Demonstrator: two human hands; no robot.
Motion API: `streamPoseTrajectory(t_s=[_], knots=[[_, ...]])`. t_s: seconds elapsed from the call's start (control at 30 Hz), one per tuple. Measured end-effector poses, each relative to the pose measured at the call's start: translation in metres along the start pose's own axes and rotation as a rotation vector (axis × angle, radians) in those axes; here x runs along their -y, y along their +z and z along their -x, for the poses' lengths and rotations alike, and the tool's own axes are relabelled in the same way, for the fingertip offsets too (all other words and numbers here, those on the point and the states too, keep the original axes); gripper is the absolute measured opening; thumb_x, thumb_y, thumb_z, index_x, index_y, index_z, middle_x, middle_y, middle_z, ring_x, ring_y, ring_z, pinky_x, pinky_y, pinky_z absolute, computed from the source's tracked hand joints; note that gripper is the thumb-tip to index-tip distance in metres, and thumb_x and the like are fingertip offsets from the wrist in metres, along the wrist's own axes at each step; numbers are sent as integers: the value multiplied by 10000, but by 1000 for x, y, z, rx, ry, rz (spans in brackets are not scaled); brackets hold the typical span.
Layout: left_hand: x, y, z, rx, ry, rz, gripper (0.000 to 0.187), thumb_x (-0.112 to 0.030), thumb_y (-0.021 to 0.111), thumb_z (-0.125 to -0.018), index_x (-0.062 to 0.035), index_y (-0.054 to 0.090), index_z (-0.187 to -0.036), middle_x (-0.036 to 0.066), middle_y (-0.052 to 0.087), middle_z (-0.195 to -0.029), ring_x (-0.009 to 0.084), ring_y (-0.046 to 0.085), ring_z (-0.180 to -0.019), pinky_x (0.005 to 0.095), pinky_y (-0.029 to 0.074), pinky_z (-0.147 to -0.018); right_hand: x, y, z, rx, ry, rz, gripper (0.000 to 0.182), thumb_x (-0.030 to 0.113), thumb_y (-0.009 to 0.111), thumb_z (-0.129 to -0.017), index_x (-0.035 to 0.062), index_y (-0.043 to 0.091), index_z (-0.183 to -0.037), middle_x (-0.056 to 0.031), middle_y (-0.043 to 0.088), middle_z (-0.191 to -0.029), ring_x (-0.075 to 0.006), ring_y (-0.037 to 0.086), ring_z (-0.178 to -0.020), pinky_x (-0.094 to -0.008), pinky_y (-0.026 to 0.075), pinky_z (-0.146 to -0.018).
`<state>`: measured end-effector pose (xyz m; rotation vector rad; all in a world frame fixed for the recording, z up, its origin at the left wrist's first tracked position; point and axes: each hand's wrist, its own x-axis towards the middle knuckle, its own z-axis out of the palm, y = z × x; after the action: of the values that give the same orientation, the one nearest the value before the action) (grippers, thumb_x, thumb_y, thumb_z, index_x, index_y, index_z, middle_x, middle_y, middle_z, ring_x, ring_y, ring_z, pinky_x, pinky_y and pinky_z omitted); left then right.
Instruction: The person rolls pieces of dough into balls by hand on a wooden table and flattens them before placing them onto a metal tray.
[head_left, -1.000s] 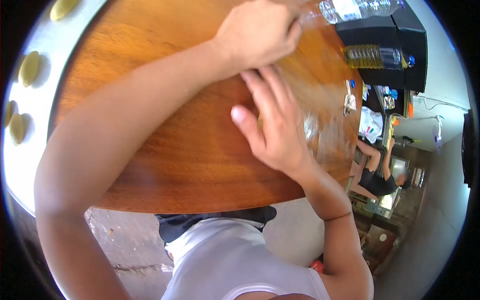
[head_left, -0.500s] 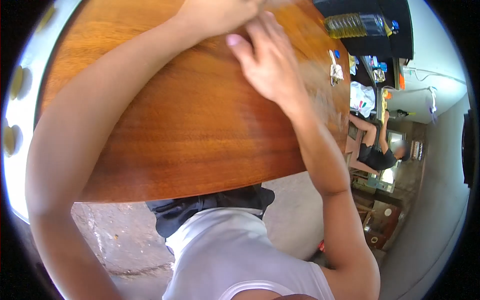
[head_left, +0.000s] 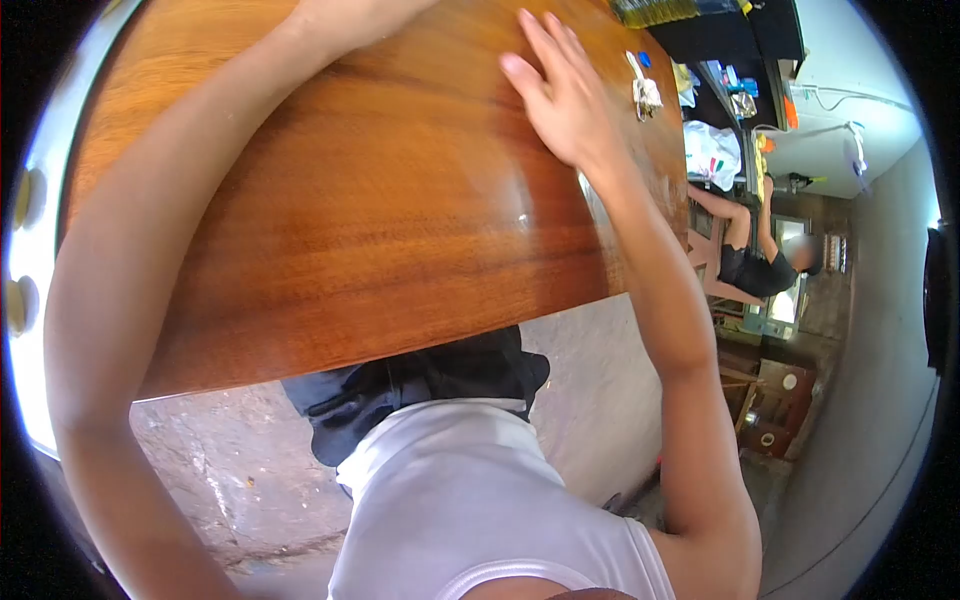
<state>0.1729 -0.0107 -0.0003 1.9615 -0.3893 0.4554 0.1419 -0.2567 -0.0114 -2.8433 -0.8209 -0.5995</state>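
Across the glossy brown wooden table (head_left: pixel 400 220) both my arms stretch forward. My right hand (head_left: pixel 568 100) lies on or just over the wood, fingers extended and thumb apart, with nothing in it. At the top edge of the view, my left hand (head_left: pixel 375 15) is cut off; its fingers are out of sight, so whether it holds anything cannot be seen. To the right of my right hand, near the table's side edge, lie a small crumpled white item (head_left: pixel 647 97) and a blue cap (head_left: pixel 644 59).
A large plastic bottle (head_left: pixel 670 10) of yellowish liquid is partly in view at the top right, beside a black surface. Beyond the table's right edge are a white plastic bag (head_left: pixel 712 152) and a seated person (head_left: pixel 760 270) in dark clothes.
My hands have moved apart: the left went left and partly out of the top of the view, the right shifted slightly right. The view has also shifted, cutting off more of the bottle.
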Motion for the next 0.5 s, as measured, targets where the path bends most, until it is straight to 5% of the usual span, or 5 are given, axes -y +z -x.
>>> streamPoseTrajectory(t_s=[0.13,0.23,0.33,0.5], knots=[[1,-3,2,-10,26,11,198,-132,621,-904,51,674,-849,207,634,-690,265,597,-605,386,469,-601,59,-1,0,-19,-145,-175,435,300,612,-944,21,641,-1276,-213,574,-1389,-441,509,-1296,-485,399,-1117],[-7,-7,2,42,-69,22,204,-141,624,-906,48,669,-842,200,624,-678,251,586,-603,384,468,-607,72,-45,55,192,-217,-301,453,253,609,-955,31,598,-1350,-220,552,-1419,-440,497,-1318,-469,388,-1131],[11,1,-1,-28,118,4,215,-152,625,-909,46,670,-839,197,612,-667,229,568,-595,383,468,-611,39,-66,94,249,18,-261,491,278,611,-965,36,564,-1390,-233,537,-1431,-441,478,-1341,-480,392,-1125],[-9,-3,6,39,24,9,227,-156,616,-913,48,677,-833,172,622,-662,209,562,-598,380,471,-616,-20,-34,37,123,-79,119,595,440,578,-976,24,549,-1400,-269,548,-1401,-430,492,-1334,-509,373,-1124]])
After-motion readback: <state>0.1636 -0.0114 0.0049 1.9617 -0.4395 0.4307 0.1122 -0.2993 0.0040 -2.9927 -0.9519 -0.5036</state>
